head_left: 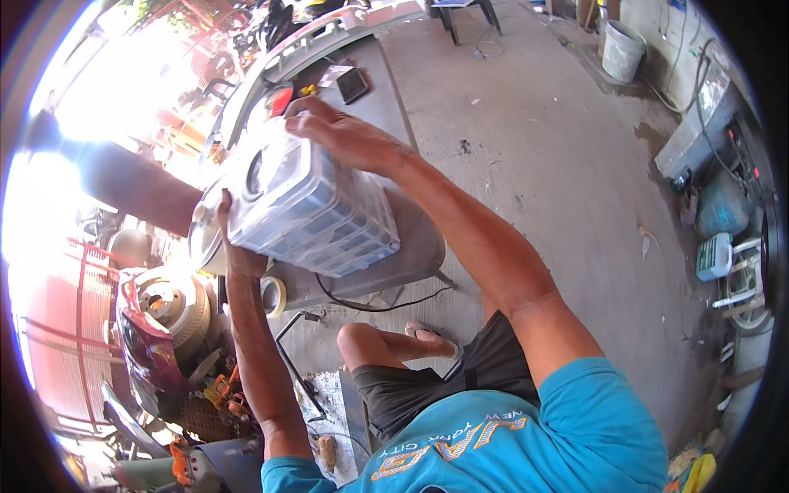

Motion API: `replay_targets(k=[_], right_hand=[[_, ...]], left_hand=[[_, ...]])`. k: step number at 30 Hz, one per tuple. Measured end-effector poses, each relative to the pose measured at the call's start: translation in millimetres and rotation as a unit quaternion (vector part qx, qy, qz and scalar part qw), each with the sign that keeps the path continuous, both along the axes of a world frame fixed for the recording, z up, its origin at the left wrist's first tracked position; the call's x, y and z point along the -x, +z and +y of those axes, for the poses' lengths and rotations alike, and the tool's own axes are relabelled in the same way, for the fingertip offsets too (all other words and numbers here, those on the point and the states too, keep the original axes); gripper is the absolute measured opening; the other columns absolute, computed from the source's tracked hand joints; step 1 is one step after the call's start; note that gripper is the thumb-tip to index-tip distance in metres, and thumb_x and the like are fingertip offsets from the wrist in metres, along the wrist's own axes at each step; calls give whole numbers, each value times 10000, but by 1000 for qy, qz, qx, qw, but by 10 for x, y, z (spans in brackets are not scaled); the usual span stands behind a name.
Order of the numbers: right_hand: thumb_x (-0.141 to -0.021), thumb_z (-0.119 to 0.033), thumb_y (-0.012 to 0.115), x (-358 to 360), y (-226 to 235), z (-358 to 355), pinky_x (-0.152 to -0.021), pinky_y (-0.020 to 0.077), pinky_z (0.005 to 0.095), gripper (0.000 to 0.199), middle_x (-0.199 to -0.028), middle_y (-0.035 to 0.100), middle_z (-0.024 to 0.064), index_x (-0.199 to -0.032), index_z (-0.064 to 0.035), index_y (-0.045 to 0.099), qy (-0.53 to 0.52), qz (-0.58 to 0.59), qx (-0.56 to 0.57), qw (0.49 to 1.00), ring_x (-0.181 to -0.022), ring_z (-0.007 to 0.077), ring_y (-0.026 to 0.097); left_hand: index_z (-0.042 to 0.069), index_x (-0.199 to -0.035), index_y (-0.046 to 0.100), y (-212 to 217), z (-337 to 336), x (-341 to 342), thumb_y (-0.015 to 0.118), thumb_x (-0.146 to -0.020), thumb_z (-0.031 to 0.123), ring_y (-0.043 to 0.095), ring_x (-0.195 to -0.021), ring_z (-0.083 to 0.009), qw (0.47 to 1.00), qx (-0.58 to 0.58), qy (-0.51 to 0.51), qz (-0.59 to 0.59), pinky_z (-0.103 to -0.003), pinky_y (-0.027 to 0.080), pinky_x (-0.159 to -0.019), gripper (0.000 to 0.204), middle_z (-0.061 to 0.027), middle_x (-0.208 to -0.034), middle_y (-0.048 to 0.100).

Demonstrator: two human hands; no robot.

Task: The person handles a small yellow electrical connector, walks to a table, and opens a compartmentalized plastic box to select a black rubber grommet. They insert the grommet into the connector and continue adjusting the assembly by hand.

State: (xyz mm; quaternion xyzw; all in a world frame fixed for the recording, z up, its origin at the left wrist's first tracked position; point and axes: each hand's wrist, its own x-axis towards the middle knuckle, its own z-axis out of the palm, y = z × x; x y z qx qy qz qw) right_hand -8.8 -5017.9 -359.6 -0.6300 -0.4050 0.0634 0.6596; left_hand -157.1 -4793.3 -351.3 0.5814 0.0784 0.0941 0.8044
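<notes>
A clear plastic storage box (329,222) with stacked tiers and a round dark-ringed mark or handle on its top sits tilted at the near end of a dark grey bench (394,90). My left hand (240,251) grips its left side, thumb up along the edge; the other fingers are hidden. My right hand (341,140) is closed over the far upper edge of the box, fingers curled onto the lid. Glare washes out part of the lid. The contents show only as blurred pale and bluish shapes.
On the bench lie a phone (353,85), a small yellow item (308,91) and a red item (281,102). A tape roll (274,297) and black cable (386,309) are at its near end. A wheel (174,308) stands left; a bucket (624,52) and jug (715,256) are right.
</notes>
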Motion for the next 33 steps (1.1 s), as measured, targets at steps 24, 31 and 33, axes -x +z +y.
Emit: replay_targets(k=[24, 31, 33], right_hand=[[-961, -169, 749, 1624, -589, -190, -568, 514, 275, 161, -757, 742, 80, -979, -10, 766, -241, -99, 43, 964, -591, 124, 660], [-954, -236, 761, 1529, -432, -96, -522, 466, 302, 199, -649, 699, 68, -894, -47, 771, -342, -216, 95, 910, -525, 129, 597], [-947, -278, 763, 1530, -420, -88, -524, 474, 329, 239, -639, 692, 78, -858, -57, 757, -349, -200, 97, 911, -534, 179, 622]], left_hand=[[-20, -1299, 689, 800, -384, -18, 703, -912, 583, 676, -1144, -287, 752, -651, 82, -60, -395, 477, -1035, 716, -212, -1200, 732], [1, -1171, 763, 806, -396, 23, 689, -913, 616, 699, -1065, -313, 755, -652, 57, -43, -409, 499, -991, 670, -231, -1116, 747], [12, -1145, 774, 826, -404, 45, 681, -922, 614, 699, -1025, -310, 754, -654, 45, -34, -413, 501, -972, 648, -229, -1062, 746]])
